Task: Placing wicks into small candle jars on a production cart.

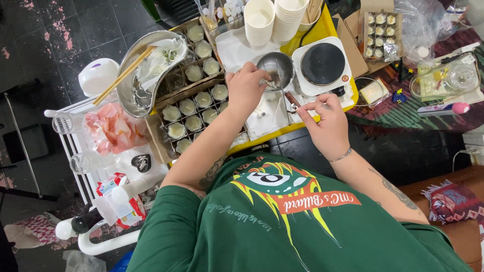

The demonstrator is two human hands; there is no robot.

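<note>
Head view showed my left hand gripping a spoon in the one small metal pot, while my right hand pinched its handle. One hotplate sat at three o'clock; two cup stacks at twelve.

**Pot, hot plate and jars crowd the work table**

At frame centre I see a small pot just left of the hot plate. Paper cup stacks stand above them. A tray of filled jars lies left of the pot, a metal bowl farther left.
</note>
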